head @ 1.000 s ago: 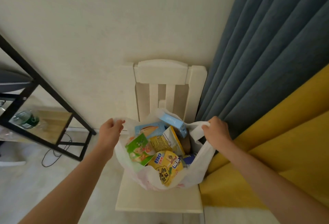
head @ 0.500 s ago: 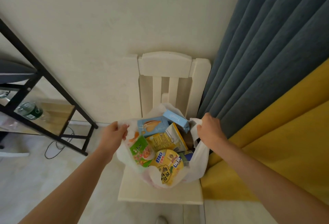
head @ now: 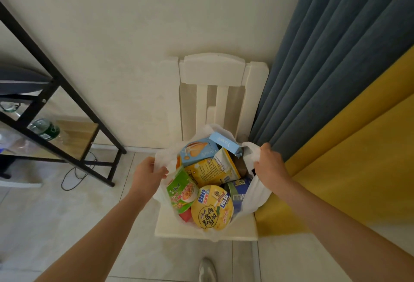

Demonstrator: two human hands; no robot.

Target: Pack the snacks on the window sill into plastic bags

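Note:
A white plastic bag [head: 253,194] full of snacks rests on the seat of a cream wooden chair [head: 244,229]. Inside it I see a yellow noodle bowl [head: 211,207], a green packet [head: 182,190], a yellow pouch [head: 211,169], a light blue box [head: 198,150] and a dark blue packet [head: 239,188]. My left hand [head: 146,175] is closed on the bag's left handle. My right hand [head: 270,165] is closed on the right handle [head: 252,153]. The bag's mouth is held wide between them.
The chair stands against a cream wall, with a grey-blue curtain [head: 331,62] and yellow fabric [head: 349,169] to its right. A black metal shelf frame [head: 67,100] with a green-labelled bottle [head: 44,129] stands at left, cables [head: 76,174] on the tiled floor. A shoe [head: 207,270] shows below.
The view has risen and pulled back a little, so more of the floor and a shoe appear. Both hands keep hold of the bag's handles, and the bag sits slightly more upright.

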